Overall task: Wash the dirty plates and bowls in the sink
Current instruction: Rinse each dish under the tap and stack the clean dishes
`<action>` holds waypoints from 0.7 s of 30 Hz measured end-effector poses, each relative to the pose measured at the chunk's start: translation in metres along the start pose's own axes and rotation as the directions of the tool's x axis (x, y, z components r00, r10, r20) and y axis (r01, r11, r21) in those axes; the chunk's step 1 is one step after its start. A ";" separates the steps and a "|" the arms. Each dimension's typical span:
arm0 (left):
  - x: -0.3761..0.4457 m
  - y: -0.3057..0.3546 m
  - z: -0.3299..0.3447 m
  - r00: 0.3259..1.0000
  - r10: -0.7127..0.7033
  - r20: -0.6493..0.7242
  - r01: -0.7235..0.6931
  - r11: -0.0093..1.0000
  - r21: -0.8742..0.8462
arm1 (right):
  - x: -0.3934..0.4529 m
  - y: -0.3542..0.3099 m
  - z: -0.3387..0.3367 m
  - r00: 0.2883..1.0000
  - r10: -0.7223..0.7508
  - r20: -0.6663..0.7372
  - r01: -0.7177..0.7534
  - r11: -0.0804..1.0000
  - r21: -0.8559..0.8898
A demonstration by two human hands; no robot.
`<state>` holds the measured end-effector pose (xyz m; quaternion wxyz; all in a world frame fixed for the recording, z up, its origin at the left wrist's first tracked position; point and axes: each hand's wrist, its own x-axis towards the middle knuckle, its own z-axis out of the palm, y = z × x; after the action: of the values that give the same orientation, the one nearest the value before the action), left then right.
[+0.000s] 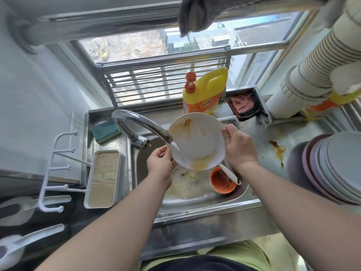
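Note:
A white plate (pixel 197 137) smeared with brown sauce is tilted over the steel sink (pixel 195 204). Water runs from the chrome tap (pixel 144 124) onto its left side. My left hand (pixel 161 163) grips the plate's lower left rim. My right hand (pixel 239 146) grips its right rim. Below in the basin lie a dirty white dish (pixel 185 184) and an orange bowl (pixel 221 180) with a white spoon (pixel 229 174) in it.
A green-and-yellow sponge (pixel 105 131) lies left of the tap. A yellow detergent bottle (pixel 203 92) stands behind the sink beside a red cloth (pixel 243 105). Stacked plates (pixel 336 165) sit on the right counter by a sauce spill (pixel 278 150). A white tray (pixel 104 178) lies at left.

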<state>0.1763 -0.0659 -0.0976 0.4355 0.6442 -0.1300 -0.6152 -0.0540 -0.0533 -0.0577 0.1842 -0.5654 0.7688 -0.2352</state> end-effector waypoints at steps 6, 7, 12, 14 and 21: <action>-0.009 -0.008 0.011 0.999 -0.031 0.042 0.029 0.999 0.042 | -0.009 0.017 -0.013 0.998 0.061 -0.029 -0.061 0.998 -0.005; -0.010 -0.009 0.011 0.998 -0.034 0.048 0.031 0.998 0.049 | -0.011 0.019 -0.013 0.997 0.065 -0.029 -0.066 0.998 -0.006; -0.015 -0.011 0.003 0.997 -0.055 0.056 0.050 0.996 0.080 | -0.023 0.021 -0.007 0.990 0.137 0.019 -0.138 0.990 0.012; -0.015 -0.012 -0.004 0.997 -0.065 0.047 0.060 0.993 0.098 | -0.030 0.022 -0.002 0.986 0.162 0.048 -0.163 0.986 0.029; -0.017 -0.010 -0.024 0.998 -0.068 -0.012 0.069 0.986 0.152 | -0.044 0.016 0.015 0.964 0.220 0.147 -0.224 0.974 0.014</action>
<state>0.1906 -0.0382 -0.0967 0.3643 0.6816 -0.1529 -0.6159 -0.0457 -0.0094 -0.0781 0.2733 -0.4884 0.8083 -0.1829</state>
